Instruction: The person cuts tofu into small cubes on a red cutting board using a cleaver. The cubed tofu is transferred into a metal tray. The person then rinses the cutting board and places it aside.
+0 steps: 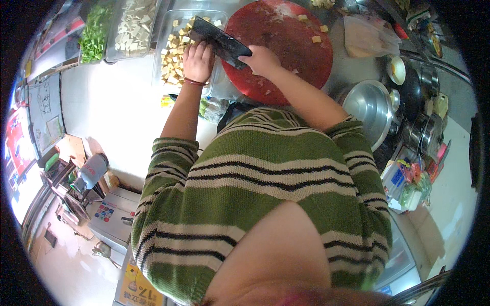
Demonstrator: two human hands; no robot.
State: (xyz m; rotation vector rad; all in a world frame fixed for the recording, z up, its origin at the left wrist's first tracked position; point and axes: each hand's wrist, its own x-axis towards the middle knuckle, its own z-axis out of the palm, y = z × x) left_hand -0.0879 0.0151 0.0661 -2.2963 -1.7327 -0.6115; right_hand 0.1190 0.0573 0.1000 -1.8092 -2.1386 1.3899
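Note:
My right hand [261,61] grips the handle end of a dark, broad-bladed cleaver [222,40]. The blade reaches left from the round red cutting board [283,49] over a clear plastic container [217,82]. That container holds many small yellowish cubes [172,57], which look like tofu. Against the cubes and the near side of the blade lies my left hand [198,61], with a red bracelet at its wrist; its fingertips are partly hidden, and whether it holds a cube cannot be told. A few loose cubes [316,39] sit at the board's far right.
Left of the cubes stand a container of white cut pieces [134,30] and one of chopped greens [93,38]. A plastic bag [369,36] lies right of the board. Nearer on the right are a large metal bowl [367,111], a small bowl [396,70] and several pots [417,132].

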